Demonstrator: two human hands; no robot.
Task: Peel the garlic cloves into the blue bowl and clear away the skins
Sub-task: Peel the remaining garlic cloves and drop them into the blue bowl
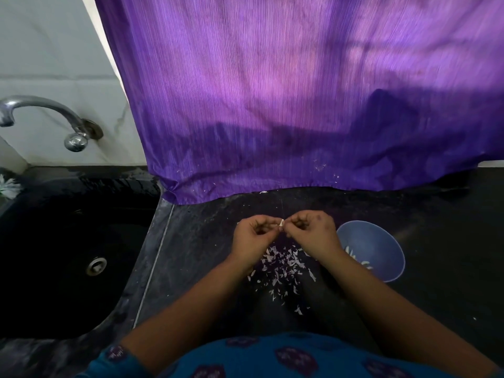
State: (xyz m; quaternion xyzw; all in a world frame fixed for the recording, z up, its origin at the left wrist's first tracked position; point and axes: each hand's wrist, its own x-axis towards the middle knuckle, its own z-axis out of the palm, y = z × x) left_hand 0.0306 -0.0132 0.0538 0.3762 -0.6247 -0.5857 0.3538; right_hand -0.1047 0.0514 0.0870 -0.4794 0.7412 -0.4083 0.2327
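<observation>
Here the garlic clove [281,222] sits pinched between both hands' fingertips, above the skins [282,264].

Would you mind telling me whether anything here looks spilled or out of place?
Garlic skins lie scattered over the dark counter beneath both hands, beside the blue bowl, and a few flecks cling to the purple curtain's hem.

Home kitchen: dark stone counter [436,214] with inset black sink [68,255], chrome tap [41,110] on tiled wall, purple curtain [300,91] behind.
</observation>
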